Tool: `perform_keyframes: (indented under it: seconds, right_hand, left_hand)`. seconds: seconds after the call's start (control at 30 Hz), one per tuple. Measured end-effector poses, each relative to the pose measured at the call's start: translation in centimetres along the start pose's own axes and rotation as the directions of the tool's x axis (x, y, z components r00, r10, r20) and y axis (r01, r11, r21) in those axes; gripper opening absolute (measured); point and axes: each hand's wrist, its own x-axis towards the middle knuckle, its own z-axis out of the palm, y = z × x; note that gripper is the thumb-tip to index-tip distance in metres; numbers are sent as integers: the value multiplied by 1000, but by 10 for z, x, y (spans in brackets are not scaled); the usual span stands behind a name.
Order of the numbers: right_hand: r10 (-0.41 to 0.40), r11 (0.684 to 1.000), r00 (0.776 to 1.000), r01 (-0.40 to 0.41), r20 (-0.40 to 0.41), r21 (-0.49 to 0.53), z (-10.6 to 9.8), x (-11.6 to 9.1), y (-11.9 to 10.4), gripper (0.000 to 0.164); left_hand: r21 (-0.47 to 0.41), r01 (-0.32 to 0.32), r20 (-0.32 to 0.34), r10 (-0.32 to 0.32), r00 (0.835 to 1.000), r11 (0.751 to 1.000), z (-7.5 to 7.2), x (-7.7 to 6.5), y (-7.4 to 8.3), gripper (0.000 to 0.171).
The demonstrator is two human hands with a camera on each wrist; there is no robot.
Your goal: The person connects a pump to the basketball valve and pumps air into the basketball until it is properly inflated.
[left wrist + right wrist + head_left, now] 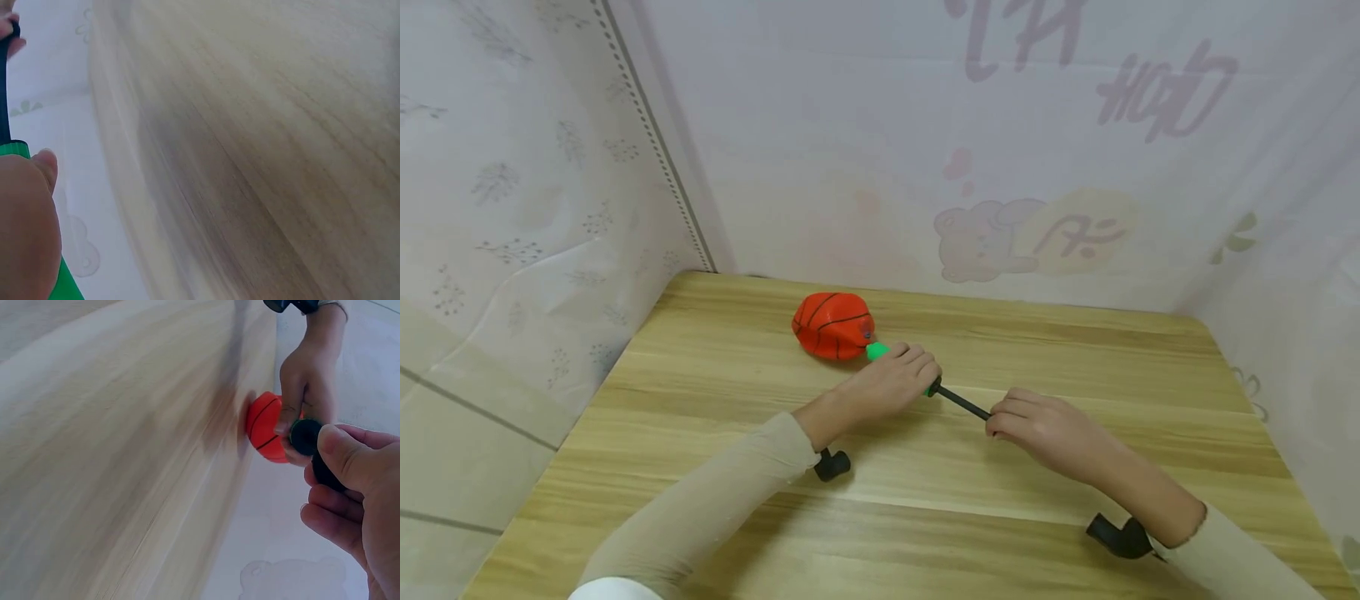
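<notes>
A red toy basketball point(831, 327) with black lines, dented and partly deflated, is near the back of the table. The green barrel of a hand pump point(876, 351) points at it, its tip right at the ball's side. My left hand point(891, 383) grips that barrel, and its fingers hide most of it. From the barrel's other end a black rod point(964, 403) stretches out to my right hand point(1048, 429). In the right wrist view my thumb and fingers hold the black pump handle point(326, 472). The left wrist view shows the green barrel point(65, 284) under my left hand.
The wooden table point(925, 533) backs onto a pale printed cloth point(820, 183), with more cloth at both sides. A black wrist mount point(832, 465) hangs under the left wrist, another black mount point(1118, 536) under the right.
</notes>
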Motion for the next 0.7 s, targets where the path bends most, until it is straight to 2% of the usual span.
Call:
perform_keyframes:
  seconds: [0.23,0.47,0.53,0.7]
  right_hand:
    - [26,999,997,-28,67,26,18,24,11,1]
    - [36,999,998,-37,48,17,34,42,18,9]
    - [32,999,999,-33,35,24,36,43,18,15]
    - [30,1000,999,-30,21,8,38,38,19,18]
  left_hand:
    - [31,8,-16,-8,1000,999,1,0,1,13]
    - [36,-10,-41,11,999,999,3,1,2,11]
    - [39,-13,-41,14,999,999,3,0,2,11]
    - [7,-15,-26,15,1000,1000,1,-1,0,9]
